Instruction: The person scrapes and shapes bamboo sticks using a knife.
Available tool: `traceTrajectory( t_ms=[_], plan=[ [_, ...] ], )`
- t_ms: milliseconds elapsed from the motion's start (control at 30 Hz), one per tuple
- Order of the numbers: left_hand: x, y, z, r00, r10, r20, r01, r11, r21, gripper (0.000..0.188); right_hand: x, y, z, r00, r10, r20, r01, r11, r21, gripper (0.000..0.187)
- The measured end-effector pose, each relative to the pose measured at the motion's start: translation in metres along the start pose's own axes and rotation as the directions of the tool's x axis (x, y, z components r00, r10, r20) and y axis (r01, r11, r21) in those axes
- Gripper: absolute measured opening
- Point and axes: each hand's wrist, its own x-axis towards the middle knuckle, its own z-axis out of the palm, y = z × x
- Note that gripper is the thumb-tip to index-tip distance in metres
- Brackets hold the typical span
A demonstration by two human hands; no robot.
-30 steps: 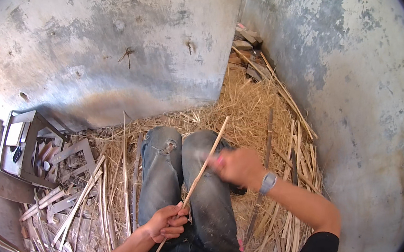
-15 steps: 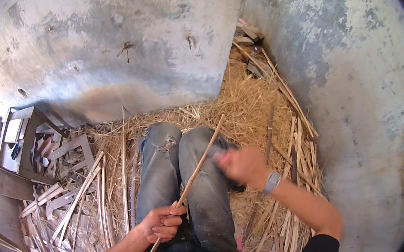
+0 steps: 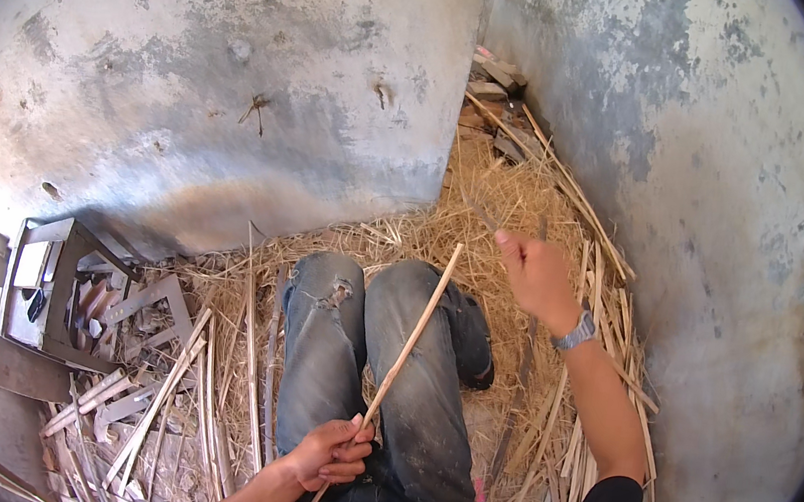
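My left hand (image 3: pixel 335 455) is closed around the lower part of a long, thin wooden stick (image 3: pixel 409 340). The stick slants up over my right thigh, its pale tip just beyond the knee. Farther out and to the right, my right hand (image 3: pixel 541 282) is closed, thumb forward, on a knife (image 3: pixel 480 209) with a thin grey blade; its handle is hidden in my fist. The blade points up and left over the straw, apart from the stick. My knees, in worn jeans (image 3: pixel 323 342), are bent beneath both hands.
Straw and shavings (image 3: pixel 510 189) cover the floor ahead. Split wooden strips (image 3: pixel 590 395) lie along the right wall, and more strips (image 3: pixel 166 388) lie at left beside a wooden box-like frame (image 3: pixel 65 295). Worn plaster walls (image 3: pixel 245 61) stand ahead and at right.
My right hand with the knife has moved outward and to the right, away from the stick. The left hand keeps its hold, and the stick's tip has shifted slightly right.
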Motion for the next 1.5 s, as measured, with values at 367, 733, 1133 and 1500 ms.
traceTrajectory(
  t_ms=[367,733,1133,1500],
  plan=[
    [0.006,0.002,0.012,0.980,0.119,-0.157,-0.057,0.935,0.349,0.040,-0.021,-0.018,0.027,0.999,-0.043,0.007,0.040,0.968,0.248,0.047],
    [0.012,0.006,0.012,0.977,0.155,-0.147,-0.095,0.931,0.353,0.041,-0.073,-0.044,0.059,0.969,-0.162,0.184,0.091,0.935,0.344,0.036],
    [0.019,-0.001,0.013,0.965,0.205,-0.162,-0.103,0.868,0.485,0.040,-0.038,-0.027,0.034,0.998,-0.045,-0.044,0.050,0.993,0.110,0.046],
    [0.020,-0.001,0.016,0.941,0.275,-0.199,-0.118,0.814,0.569,0.040,-0.078,-0.046,0.051,0.991,-0.055,0.118,0.026,0.971,0.238,0.052]
  ],
)
